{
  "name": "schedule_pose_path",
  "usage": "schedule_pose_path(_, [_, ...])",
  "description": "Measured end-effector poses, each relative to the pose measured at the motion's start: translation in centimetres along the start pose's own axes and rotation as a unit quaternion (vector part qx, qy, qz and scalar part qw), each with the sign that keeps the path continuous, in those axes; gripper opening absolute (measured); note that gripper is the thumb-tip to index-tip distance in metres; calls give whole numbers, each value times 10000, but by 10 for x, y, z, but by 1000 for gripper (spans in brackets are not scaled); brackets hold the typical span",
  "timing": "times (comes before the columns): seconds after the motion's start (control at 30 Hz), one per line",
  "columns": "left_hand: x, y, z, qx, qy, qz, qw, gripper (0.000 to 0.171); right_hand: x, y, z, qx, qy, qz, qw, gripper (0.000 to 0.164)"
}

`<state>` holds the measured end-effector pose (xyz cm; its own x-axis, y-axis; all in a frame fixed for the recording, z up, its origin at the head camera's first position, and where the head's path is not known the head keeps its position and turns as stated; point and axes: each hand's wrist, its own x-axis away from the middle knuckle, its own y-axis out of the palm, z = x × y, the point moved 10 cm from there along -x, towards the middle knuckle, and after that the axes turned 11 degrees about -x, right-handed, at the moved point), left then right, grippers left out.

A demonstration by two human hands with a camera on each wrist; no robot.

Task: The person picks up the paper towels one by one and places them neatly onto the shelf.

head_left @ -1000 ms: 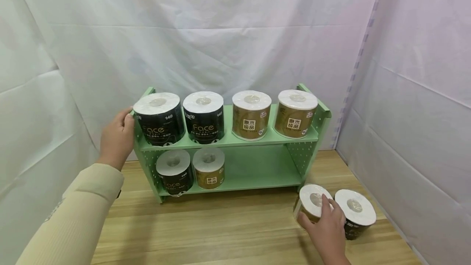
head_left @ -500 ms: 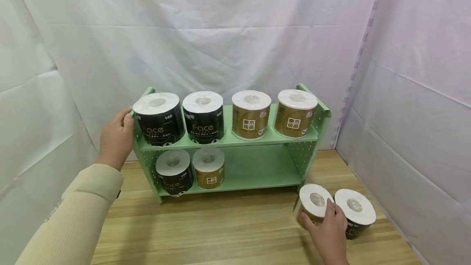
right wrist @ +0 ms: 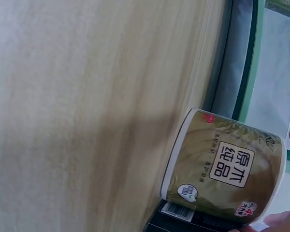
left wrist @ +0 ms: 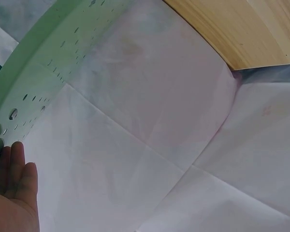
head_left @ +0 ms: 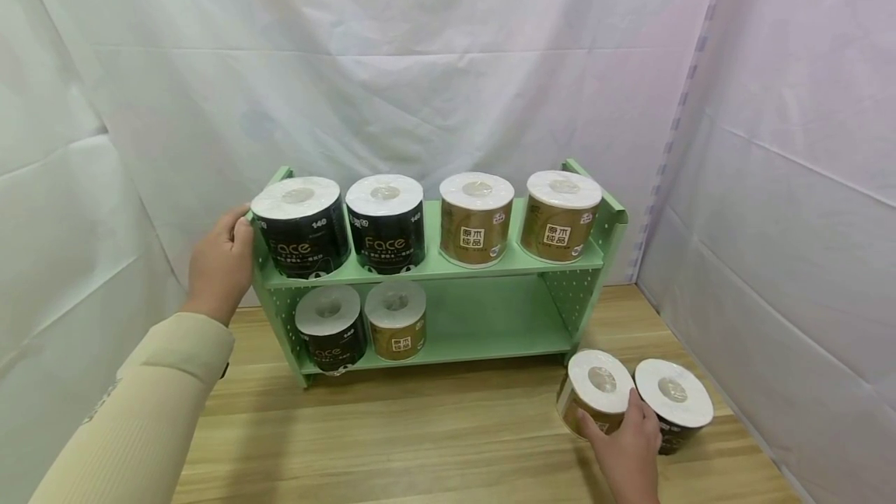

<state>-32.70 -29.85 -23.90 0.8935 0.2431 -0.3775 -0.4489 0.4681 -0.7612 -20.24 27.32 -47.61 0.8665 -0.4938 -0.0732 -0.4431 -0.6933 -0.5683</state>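
Observation:
A green two-tier shelf [head_left: 504,317] stands on the wooden table. My left hand [head_left: 218,267] holds its left side panel, and in the left wrist view the left fingers [left wrist: 20,166] lie against the perforated panel. At the front right, a gold-wrapped toilet roll [head_left: 591,399] stands upright on the table. My right hand [head_left: 626,442] grips this roll, thumb at its front left and fingers reaching down its right side. A black-wrapped toilet roll [head_left: 677,395] stands right beside it. In the right wrist view the gold toilet roll [right wrist: 222,164] shows its label.
On the upper tier stand two black toilet rolls [head_left: 385,228] at left and two gold toilet rolls [head_left: 476,220] at right. The lower tier's left part holds one black roll [head_left: 330,329] and one gold roll [head_left: 397,321]. White cloth [head_left: 420,61] hangs behind and at both sides.
My right fingers have slid off the gold roll's top and down its right side, into the gap by the black roll. The left hand keeps its hold on the shelf.

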Motion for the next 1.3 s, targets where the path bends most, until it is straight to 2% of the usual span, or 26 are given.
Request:
schedule_pose_path(0.13, [0, 0, -1, 3, -8, 36, 10000, 57, -2, 3, 4, -80, 133, -77, 9998, 103])
schedule_pose_path(0.3, [-1, -1, -1, -9, -20, 57, 10000, 56, -4, 2, 5, -248, 42, 88, 9996, 103])
schedule_pose_path(0.53, [0, -1, -1, 9, -36, 66, 10000, 56, -5, 3, 10, -480, 244, 215, 9983, 101])
schedule_pose_path(0.7, [0, -1, -1, 24, -33, 59, 10000, 56, -4, 2, 9, -767, 159, 480, 9958, 100])
schedule_pose_path(1.0, [1, 0, -2, 46, -73, -4, 10000, 56, 0, 4, 11, -1286, 205, 1149, 9848, 107])
schedule_pose_path(1.3, [0, 0, 0, 53, -22, 13, 10000, 56, 2, 8, 17, -1705, 348, 1545, 9725, 108])
